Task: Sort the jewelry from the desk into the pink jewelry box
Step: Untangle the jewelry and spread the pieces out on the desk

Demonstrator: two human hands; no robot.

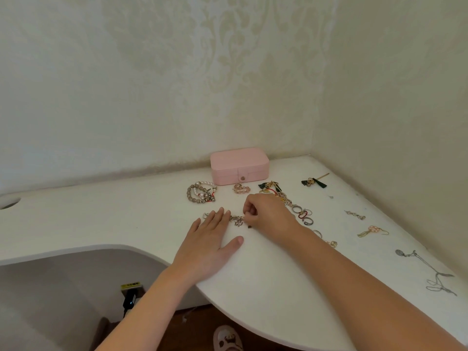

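The pink jewelry box (239, 165) stands closed at the back of the white desk (266, 279), near the corner. A charm bracelet (236, 220) lies in front of it. My left hand (211, 239) rests flat on the desk with its fingertips on the bracelet's left part. My right hand (266, 211) has its fingers curled, pinching the bracelet's right end. Beaded bracelets (201, 192) lie to the left of the box, and a small pink bead bracelet (241, 188) just before it.
Several rings (302, 214), gold chains (283, 197), tassel pieces (314, 182), earrings (372, 230) and a thin silver necklace (430, 272) are spread along the desk's right side. Walls meet behind the box. The desk's curved front edge (114, 249) lies left of my arms.
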